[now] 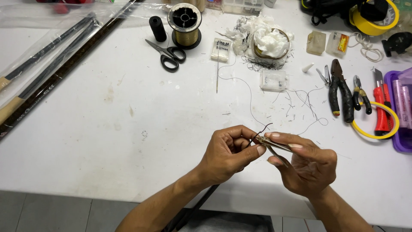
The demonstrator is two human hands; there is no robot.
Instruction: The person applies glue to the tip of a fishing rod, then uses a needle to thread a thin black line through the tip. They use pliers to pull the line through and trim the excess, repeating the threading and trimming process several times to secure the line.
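Observation:
My left hand (229, 152) and my right hand (304, 165) meet over the front of the white table (107, 141). The right hand grips a small metal tool (274, 145), thin and brass-coloured, that points left. The left hand pinches a dark thread (262, 129) right at the tool's tip, where the thread curls upward. A thin dark rod (195, 210) runs down from under my left hand past the table's front edge.
Fishing rods in clear sleeves (47, 60) lie at the far left. At the back sit black scissors (167, 53), a black spool (157, 28), a gold line spool (184, 25) and white wadding (268, 41). Pliers (341, 92), a red cutter (380, 107), a yellow ring (377, 133) and a purple tray (401, 107) lie right.

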